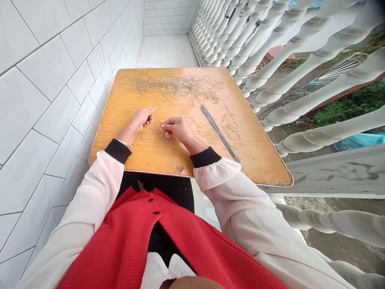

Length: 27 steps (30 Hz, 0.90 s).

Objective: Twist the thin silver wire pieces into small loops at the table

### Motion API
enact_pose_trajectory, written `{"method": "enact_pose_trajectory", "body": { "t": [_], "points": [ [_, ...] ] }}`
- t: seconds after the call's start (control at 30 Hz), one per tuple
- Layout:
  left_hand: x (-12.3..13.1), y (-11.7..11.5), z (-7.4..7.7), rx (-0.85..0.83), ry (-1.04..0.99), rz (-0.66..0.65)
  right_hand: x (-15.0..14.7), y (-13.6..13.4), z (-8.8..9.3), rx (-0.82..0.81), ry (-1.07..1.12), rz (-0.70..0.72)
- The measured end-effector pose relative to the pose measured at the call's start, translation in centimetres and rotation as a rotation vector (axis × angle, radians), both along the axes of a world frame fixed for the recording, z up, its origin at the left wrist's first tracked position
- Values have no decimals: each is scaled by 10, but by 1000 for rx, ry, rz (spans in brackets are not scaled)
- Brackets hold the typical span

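Red vest [168, 241] nearest | left hand [142, 119], right hand [177, 128]: each grip pinched shut on thin wire [158, 120], its axis left-right between them, above desk [258, 160] | wire bundle [221, 136] lies right of the right hand.

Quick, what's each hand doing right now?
Left hand: closed, pinching a thin wire.
Right hand: closed, pinching the same wire.

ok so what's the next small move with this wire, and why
Probably curl the wire round with the right hand while the left hand pinches its other end: it spans both hands, seemingly only partly bent, unlike the wire loops piled farther back.
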<state>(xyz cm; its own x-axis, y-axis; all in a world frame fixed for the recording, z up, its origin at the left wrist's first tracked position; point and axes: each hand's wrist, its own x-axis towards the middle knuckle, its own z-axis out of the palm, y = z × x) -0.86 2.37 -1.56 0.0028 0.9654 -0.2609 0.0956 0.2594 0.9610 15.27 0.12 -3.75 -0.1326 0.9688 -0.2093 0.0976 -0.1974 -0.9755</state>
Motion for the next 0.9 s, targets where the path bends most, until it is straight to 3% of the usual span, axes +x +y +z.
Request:
{"method": "enact_pose_trajectory", "body": {
  "t": [0.2,0.43,0.73,0.9],
  "points": [
    [-1,5,-8,37,-32,-19,1,1,0,-14,33,-32],
    [1,2,-7,33,18,-89,2,-2,5,-38,26,-17],
    [6,-7,-1,28,75,-121,2,-4,5,108,26,-1],
    [8,-8,-3,17,24,-135,2,-3,2,103,3,16]
  ]
}}
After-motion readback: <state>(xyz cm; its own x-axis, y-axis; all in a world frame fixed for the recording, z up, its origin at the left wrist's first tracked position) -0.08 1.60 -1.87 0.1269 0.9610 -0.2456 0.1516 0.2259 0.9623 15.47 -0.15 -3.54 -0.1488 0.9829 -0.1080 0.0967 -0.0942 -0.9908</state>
